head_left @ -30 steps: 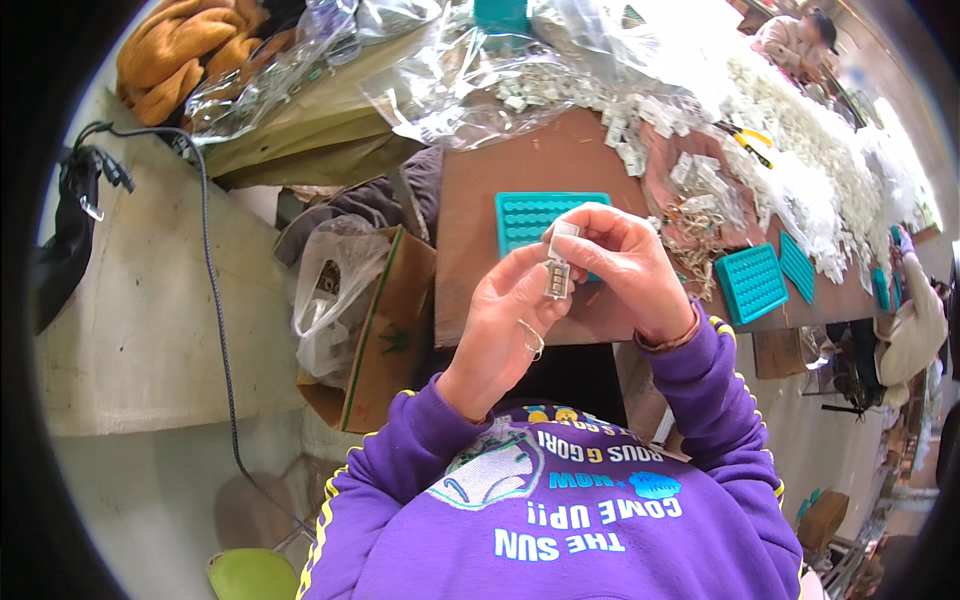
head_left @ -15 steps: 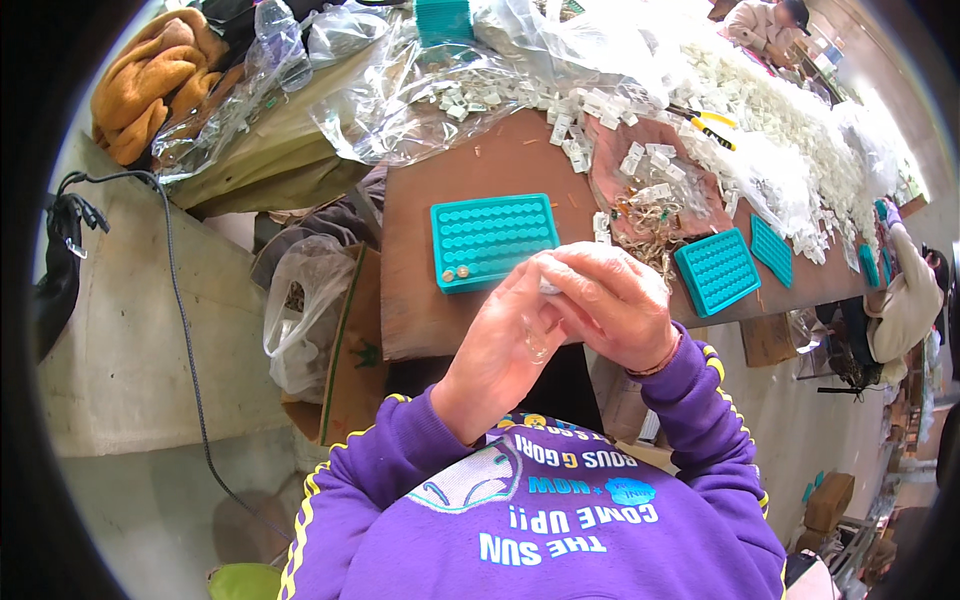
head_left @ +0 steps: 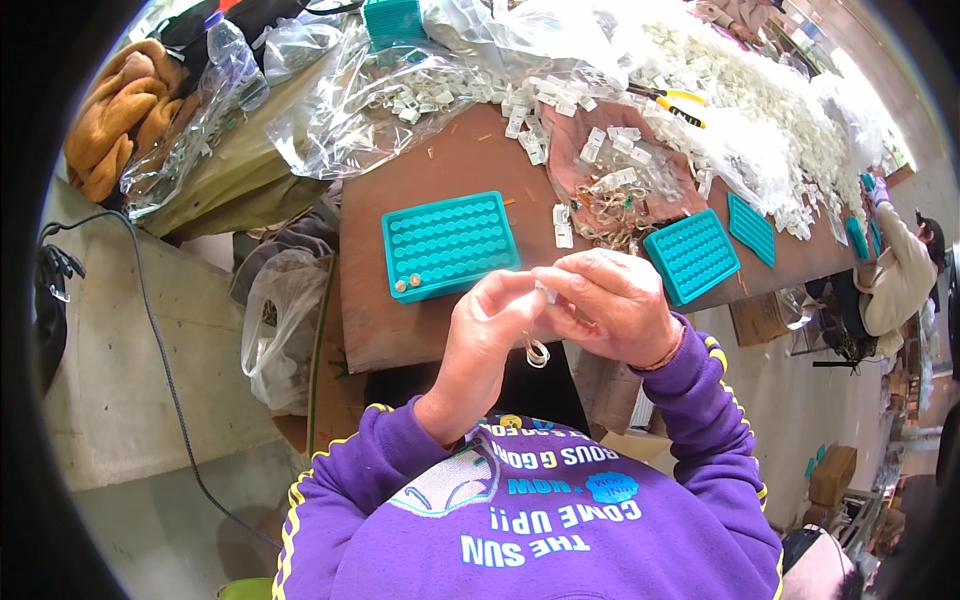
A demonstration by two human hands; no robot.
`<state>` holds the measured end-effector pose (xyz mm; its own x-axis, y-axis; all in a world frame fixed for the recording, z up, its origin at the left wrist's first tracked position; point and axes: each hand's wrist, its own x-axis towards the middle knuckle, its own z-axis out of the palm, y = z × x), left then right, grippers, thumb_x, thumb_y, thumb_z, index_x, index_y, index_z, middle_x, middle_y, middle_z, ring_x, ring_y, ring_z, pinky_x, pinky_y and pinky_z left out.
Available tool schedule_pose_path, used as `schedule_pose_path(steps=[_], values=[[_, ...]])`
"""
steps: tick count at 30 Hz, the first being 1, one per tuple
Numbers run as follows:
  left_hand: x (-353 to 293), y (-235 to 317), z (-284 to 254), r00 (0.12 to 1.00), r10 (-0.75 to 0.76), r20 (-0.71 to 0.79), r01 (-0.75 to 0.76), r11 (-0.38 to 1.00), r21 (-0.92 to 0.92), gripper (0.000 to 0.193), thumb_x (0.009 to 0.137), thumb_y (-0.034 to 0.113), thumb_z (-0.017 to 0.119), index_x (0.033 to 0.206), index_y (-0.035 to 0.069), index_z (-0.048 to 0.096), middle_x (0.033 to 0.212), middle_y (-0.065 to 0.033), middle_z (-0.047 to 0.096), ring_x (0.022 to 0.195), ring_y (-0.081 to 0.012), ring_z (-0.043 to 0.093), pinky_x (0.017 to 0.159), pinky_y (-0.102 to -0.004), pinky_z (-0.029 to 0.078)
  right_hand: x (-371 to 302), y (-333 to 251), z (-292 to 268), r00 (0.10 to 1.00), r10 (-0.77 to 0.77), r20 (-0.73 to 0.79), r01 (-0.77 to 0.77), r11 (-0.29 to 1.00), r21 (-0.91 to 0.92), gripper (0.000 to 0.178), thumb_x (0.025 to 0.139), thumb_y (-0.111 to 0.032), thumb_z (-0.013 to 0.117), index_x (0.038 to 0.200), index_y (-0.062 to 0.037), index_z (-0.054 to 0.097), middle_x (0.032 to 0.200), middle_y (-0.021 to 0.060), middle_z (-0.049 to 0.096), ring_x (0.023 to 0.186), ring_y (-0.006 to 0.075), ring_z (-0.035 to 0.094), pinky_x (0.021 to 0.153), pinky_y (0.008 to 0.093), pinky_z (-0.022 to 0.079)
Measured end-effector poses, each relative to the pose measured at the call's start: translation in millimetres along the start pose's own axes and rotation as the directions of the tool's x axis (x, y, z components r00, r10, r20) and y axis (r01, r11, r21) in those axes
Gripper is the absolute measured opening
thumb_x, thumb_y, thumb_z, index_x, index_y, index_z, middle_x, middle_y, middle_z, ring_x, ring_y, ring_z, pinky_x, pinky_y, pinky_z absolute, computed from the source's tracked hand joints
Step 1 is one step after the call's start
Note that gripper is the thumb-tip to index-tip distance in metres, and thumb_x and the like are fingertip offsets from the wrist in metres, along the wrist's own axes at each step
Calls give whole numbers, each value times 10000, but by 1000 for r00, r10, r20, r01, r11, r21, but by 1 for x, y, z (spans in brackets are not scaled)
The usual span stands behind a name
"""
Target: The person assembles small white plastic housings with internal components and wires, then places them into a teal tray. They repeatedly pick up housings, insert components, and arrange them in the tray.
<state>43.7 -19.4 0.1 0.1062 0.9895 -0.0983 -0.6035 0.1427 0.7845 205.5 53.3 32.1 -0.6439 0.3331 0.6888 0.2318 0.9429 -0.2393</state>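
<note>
My left hand [head_left: 478, 335] and my right hand [head_left: 622, 308] meet in front of my chest, over the table's near edge. Between their fingertips is a small white plastic piece [head_left: 545, 292], mostly covered by the fingers. A thin pale wire loop [head_left: 537, 353] dangles below it; whether it joins the piece is hidden. Both hands are closed in a pinch. Just beyond them lies a teal tray [head_left: 450, 235] with rows of round hollows, and two small round metallic parts [head_left: 408, 283] sit in its near left corner.
Right of my hands are a tangle of wires [head_left: 625, 218] on a pinkish cloth [head_left: 570, 145] and more teal trays [head_left: 690, 257]. Yellow-black pliers [head_left: 682, 110] rest by a large heap of white plastic pieces [head_left: 745, 125]. A plastic bag [head_left: 280, 335] hangs at left. Another person [head_left: 900, 275] works far right.
My view has shifted slightly, so the table appears further left. My hands have opened apart a little at the palms, and the hanging wire loop now shows clearly below them.
</note>
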Motion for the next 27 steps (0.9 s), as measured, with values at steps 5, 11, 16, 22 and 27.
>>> schedule_pose_path(steps=[5, 11, 16, 22, 27], values=[[-1, -3, 5, 1000, -2, -26, 2, 999, -32, 152, 944, 135, 575, 1062, 40, 593, 986, -13, 620, 915, -76, 612, 869, -273, 499, -1, -2, 0, 1000, 27, -4, -27, 999, 19, 292, 721, -99, 758, 981, -22, 650, 763, 64, 581, 627, 228, 608, 549, 328, 502], [0, -6, 3, 996, -59, 62, 70, 979, -193, 199, 980, 157, 545, 1120, 16, 547, 1054, -76, 624, 983, -136, 634, 924, -313, 512, -8, -5, 4, 995, 38, -91, -43, 998, -50, 281, 725, -100, 764, 966, -5, 656, 802, 77, 627, 635, 243, 639, 571, 329, 521], [1, -9, -1, 993, -10, 116, 60, 894, -444, 235, 998, 168, 547, 1195, 41, 552, 1127, -86, 637, 1054, -183, 632, 949, -384, 501, -7, -13, 10, 982, 116, -147, -107, 992, 67, 289, 737, -55, 743, 1017, -15, 687, 985, 113, 693, 817, 263, 692, 712, 343, 565], [-2, -3, -21, 998, 16, 54, 12, 877, -480, 215, 991, 164, 534, 1169, 44, 548, 1107, -97, 639, 1074, -225, 632, 1012, -406, 479, 6, 27, -10, 957, 274, -96, -281, 957, -66, 204, 798, -79, 702, 1000, -55, 715, 988, 113, 701, 795, 237, 678, 718, 332, 548], [-10, 2, -37, 996, 71, 46, -41, 880, -474, 183, 956, 101, 561, 1124, 29, 551, 1105, -118, 635, 1077, -248, 635, 992, -433, 498, 19, 120, -1, 886, 464, 21, -420, 819, -391, 99, 814, -132, 665, 894, -92, 707, 845, 89, 657, 723, 289, 656, 671, 384, 528]])
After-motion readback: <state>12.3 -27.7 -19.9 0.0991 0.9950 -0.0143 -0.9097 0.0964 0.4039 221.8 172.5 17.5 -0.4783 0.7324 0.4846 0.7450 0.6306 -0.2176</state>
